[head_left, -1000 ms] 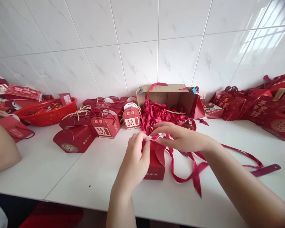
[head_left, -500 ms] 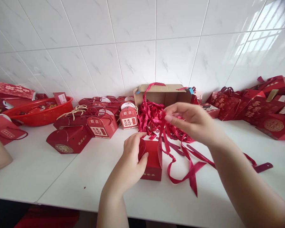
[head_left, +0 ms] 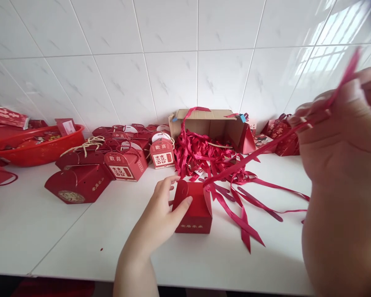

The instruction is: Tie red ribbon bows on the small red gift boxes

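A small red gift box (head_left: 195, 212) with gold lettering on its front stands on the white table. My left hand (head_left: 167, 202) grips it from the left, thumb on the near top edge and fingers behind. Raised high at the right, my right hand (head_left: 336, 103) pinches a dark pink ribbon (head_left: 253, 154). That ribbon runs taut and slanting down to the right upper side of the box. Loose ribbon tails (head_left: 247, 225) lie on the table just right of the box. How the ribbon joins the box is too small to make out.
Behind the box, a cardboard carton (head_left: 204, 113) on its side spills a heap of ribbons (head_left: 194, 152). Finished-looking red boxes (head_left: 123, 163) stand left, beside a red plastic basin (head_left: 37, 150) of small packets. More red bags (head_left: 286, 138) stand at the right against the tiled wall.
My right hand has pulled the ribbon up and to the right, stretching it out from the box. My left hand stays on the box. The view has shifted slightly to the right.
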`<state>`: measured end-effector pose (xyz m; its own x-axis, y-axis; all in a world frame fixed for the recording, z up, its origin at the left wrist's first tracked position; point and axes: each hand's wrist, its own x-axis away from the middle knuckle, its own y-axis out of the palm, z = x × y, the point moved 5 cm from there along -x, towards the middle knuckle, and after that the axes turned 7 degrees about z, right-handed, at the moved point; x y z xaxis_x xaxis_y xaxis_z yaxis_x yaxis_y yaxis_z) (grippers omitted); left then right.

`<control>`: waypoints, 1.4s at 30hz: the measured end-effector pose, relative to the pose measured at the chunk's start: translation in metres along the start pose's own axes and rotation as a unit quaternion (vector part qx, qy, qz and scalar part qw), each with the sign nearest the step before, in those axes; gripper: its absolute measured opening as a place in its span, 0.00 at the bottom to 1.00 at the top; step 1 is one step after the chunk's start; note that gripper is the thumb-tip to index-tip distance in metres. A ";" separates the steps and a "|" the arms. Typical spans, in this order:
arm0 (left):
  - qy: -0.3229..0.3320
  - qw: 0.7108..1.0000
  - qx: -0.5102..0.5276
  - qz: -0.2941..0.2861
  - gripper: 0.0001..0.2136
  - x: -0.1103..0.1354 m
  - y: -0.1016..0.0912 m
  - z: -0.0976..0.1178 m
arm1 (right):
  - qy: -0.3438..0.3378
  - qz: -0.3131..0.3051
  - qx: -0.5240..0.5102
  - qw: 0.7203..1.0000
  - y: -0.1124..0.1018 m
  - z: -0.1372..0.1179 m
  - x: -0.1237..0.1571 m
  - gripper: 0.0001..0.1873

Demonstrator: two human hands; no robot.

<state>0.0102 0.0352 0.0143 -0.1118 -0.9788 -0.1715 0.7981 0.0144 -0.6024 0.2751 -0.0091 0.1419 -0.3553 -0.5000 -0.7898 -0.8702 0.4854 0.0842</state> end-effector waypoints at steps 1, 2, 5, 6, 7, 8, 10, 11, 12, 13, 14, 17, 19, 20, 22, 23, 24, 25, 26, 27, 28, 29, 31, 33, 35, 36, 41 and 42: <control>-0.005 1.000 0.011 -0.003 0.19 0.001 -0.003 0.000 | 0.000 0.028 -0.032 0.999 0.004 -0.001 0.003 0.02; -0.010 1.000 0.019 -0.003 0.17 0.002 -0.006 0.000 | 0.009 0.043 -0.064 0.997 0.009 0.000 0.007 0.00; -0.022 0.999 0.028 0.009 0.14 0.003 -0.014 -0.001 | 0.081 -0.056 -0.094 0.991 0.038 0.008 0.017 0.04; -0.025 0.999 0.030 0.014 0.13 0.002 -0.016 -0.001 | 0.105 -0.107 -0.090 0.985 0.048 0.012 0.021 0.05; -0.027 0.999 0.032 0.017 0.13 0.002 -0.018 -0.002 | 0.126 -0.159 -0.085 0.975 0.057 0.016 0.025 0.06; -0.031 0.999 0.039 0.020 0.14 0.001 -0.019 -0.003 | 0.144 -0.210 -0.081 0.964 0.067 0.020 0.031 0.08; -0.045 0.997 0.064 0.019 0.15 0.000 -0.020 -0.005 | 0.168 -0.298 -0.069 0.937 0.084 0.029 0.043 0.10; -0.054 0.995 0.081 0.014 0.16 0.000 -0.020 -0.007 | 0.174 -0.333 -0.060 0.925 0.092 0.034 0.049 0.09; -0.063 0.993 0.099 0.009 0.16 0.000 -0.019 -0.009 | 0.175 -0.361 -0.045 0.915 0.099 0.038 0.055 0.08; -0.071 0.991 0.114 0.005 0.16 0.000 -0.019 -0.010 | 0.174 -0.382 -0.029 0.907 0.105 0.042 0.061 0.07; -0.077 0.989 0.125 0.004 0.17 0.000 -0.019 -0.011 | 0.173 -0.398 -0.012 0.901 0.110 0.047 0.066 0.06; -0.089 0.985 0.149 0.001 0.17 0.001 -0.018 -0.010 | 0.175 -0.426 0.017 0.888 0.121 0.057 0.078 0.05; -0.096 0.982 0.165 -0.006 0.17 0.002 -0.017 -0.009 | 0.179 -0.434 0.030 0.883 0.124 0.060 0.083 0.05; -0.100 0.980 0.171 -0.009 0.17 0.003 -0.016 -0.008 | 0.182 -0.435 0.037 0.881 0.125 0.062 0.085 0.06; -0.107 0.979 0.174 -0.012 0.17 0.004 -0.016 -0.006 | 0.192 -0.439 0.049 0.876 0.126 0.064 0.088 0.06; -0.109 0.979 0.172 -0.014 0.16 0.005 -0.016 -0.006 | 0.196 -0.442 0.051 0.874 0.126 0.064 0.090 0.05; -0.110 0.979 0.171 -0.017 0.16 0.006 -0.015 -0.006 | 0.200 -0.445 0.049 0.871 0.126 0.064 0.091 0.05; -0.109 0.979 0.170 -0.021 0.16 0.007 -0.015 -0.006 | 0.202 -0.450 0.043 0.869 0.126 0.064 0.091 0.06; -0.106 0.979 0.170 -0.028 0.16 0.007 -0.014 -0.006 | 0.204 -0.454 0.037 0.867 0.127 0.064 0.092 0.06; -0.103 0.980 0.167 -0.036 0.16 0.008 -0.012 -0.005 | 0.206 -0.457 0.031 0.865 0.127 0.063 0.092 0.06; -0.101 0.981 0.162 -0.044 0.15 0.009 -0.011 -0.005 | 0.208 -0.459 0.026 0.864 0.128 0.063 0.093 0.06; -0.099 0.982 0.154 -0.051 0.15 0.011 -0.010 -0.004 | 0.210 -0.460 0.023 0.862 0.128 0.062 0.093 0.06; -0.098 0.984 0.133 -0.069 0.15 0.013 -0.007 -0.002 | 0.214 -0.463 0.022 0.860 0.128 0.062 0.093 0.05; -0.093 0.985 0.116 -0.083 0.16 0.014 -0.004 0.002 | 0.218 -0.470 0.023 0.855 0.129 0.062 0.094 0.03; -0.088 0.987 0.106 -0.084 0.16 0.014 -0.002 0.006 | 0.219 -0.475 0.027 0.852 0.129 0.062 0.094 0.02; -0.084 0.988 0.103 -0.079 0.16 0.013 -0.001 0.007 | 0.218 -0.476 0.029 0.852 0.129 0.062 0.094 0.02; -0.054 0.987 0.132 -0.067 0.13 0.006 -0.002 0.007 | 0.198 -0.476 0.011 0.857 0.130 0.059 0.093 0.02; -0.049 0.986 0.145 -0.071 0.12 0.006 -0.002 0.007 | 0.191 -0.476 0.007 0.859 0.130 0.058 0.093 0.02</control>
<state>0.0120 0.0283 0.0199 -0.1881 -0.9820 -0.0163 0.9155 -0.1693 -0.3649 0.1485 0.0495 0.0440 0.4255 -0.8726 -0.2397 -0.8260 -0.2663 -0.4969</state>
